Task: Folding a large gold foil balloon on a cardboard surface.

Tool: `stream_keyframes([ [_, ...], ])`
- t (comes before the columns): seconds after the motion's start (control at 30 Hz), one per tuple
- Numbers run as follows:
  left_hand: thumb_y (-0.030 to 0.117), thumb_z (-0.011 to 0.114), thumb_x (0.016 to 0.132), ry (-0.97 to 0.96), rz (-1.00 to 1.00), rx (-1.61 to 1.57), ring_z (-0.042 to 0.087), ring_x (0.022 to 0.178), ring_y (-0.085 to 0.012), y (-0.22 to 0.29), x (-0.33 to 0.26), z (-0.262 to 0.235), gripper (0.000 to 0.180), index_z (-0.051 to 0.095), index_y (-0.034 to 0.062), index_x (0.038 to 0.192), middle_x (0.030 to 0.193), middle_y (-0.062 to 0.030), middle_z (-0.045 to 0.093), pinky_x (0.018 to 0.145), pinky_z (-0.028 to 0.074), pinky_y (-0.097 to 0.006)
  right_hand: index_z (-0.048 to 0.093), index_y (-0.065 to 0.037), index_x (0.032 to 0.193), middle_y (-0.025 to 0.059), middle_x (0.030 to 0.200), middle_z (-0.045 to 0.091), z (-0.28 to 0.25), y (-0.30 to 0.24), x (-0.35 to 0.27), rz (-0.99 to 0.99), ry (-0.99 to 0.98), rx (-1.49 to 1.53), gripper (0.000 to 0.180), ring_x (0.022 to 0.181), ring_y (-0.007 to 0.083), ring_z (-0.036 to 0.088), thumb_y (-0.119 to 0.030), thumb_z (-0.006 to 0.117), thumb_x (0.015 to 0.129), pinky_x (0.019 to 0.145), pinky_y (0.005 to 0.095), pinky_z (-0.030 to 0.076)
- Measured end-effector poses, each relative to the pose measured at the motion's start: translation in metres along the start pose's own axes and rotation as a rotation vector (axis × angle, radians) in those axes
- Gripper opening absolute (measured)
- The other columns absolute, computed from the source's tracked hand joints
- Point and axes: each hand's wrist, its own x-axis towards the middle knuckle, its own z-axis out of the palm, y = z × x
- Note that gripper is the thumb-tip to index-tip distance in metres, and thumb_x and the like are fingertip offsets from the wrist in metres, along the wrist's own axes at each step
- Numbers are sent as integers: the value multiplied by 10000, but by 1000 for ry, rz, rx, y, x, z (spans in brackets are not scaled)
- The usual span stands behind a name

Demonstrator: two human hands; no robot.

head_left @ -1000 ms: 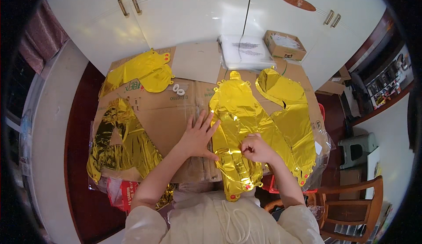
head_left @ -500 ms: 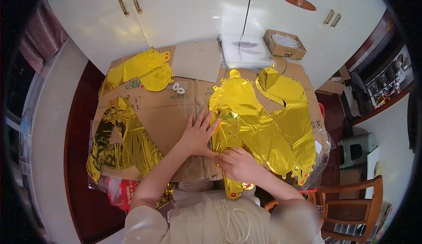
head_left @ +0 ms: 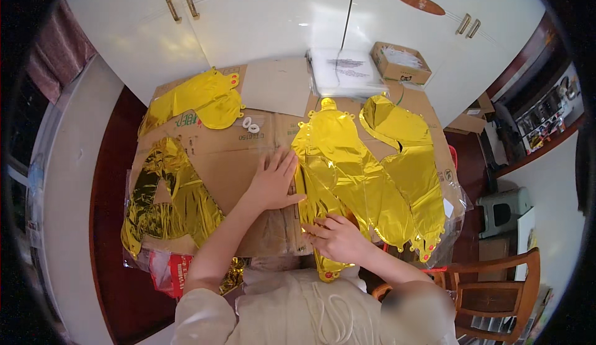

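A flat gold foil balloon (head_left: 341, 171) lies on the cardboard-covered table (head_left: 230, 158) in front of me. My left hand (head_left: 274, 180) rests palm down on the cardboard, fingers spread, touching the balloon's left edge. My right hand (head_left: 335, 238) presses on the balloon's near end, fingers curled over the foil close to the table's front edge. A second gold foil balloon (head_left: 406, 158) lies just to the right, partly overlapping the first.
More gold foil balloons lie at the far left (head_left: 195, 99) and near left (head_left: 164, 199). A small white roll (head_left: 251, 123), a stack of clear plastic bags (head_left: 344, 72) and a small cardboard box (head_left: 400, 62) sit at the back. A wooden chair (head_left: 496, 289) stands at the right.
My right hand has slid down and left along the balloon toward its near end. My left hand has stayed flat on the cardboard beside it.
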Motion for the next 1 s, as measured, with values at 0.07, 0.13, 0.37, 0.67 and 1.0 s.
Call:
stream_keyframes([
  [0.07,656,515,854,-16,-20,-2,132,1479,-330,-1,4,-7,966,234,2,1507,1596,-134,194,1155,140,-590,726,-110,966,-14,1227,638,-5,-1,3,21,-25,37,233,1088,184,554,-242,637,796,1020,380,385],
  [0.13,640,486,880,-17,-29,-6,134,1482,-309,-4,9,-7,923,238,12,1509,1597,-123,200,1164,132,-573,728,-140,996,-25,1230,642,-4,1,4,14,-61,13,241,1092,186,546,-256,637,805,1035,386,378],
  [0.37,561,395,959,3,-72,-14,124,1492,-271,-17,26,4,764,245,64,1520,1601,-82,211,1178,105,-557,725,-129,1026,-32,1182,666,-8,-4,5,-15,-56,-60,261,1121,192,532,-259,631,820,1108,470,315],
  [0.67,516,349,989,19,-72,78,141,1489,-261,-24,33,3,672,271,110,1519,1598,-42,233,1178,105,-561,714,-124,1049,-16,1176,667,-10,-9,0,-12,-44,79,263,1121,167,554,-238,633,826,1081,467,330],
  [1.0,505,405,973,168,-51,73,192,1475,-282,-28,31,12,641,358,124,1486,1574,-24,297,1165,128,-585,714,-126,1087,-10,1278,617,2,2,9,-37,-29,-67,285,1210,176,522,-254,620,850,1044,419,357],
])
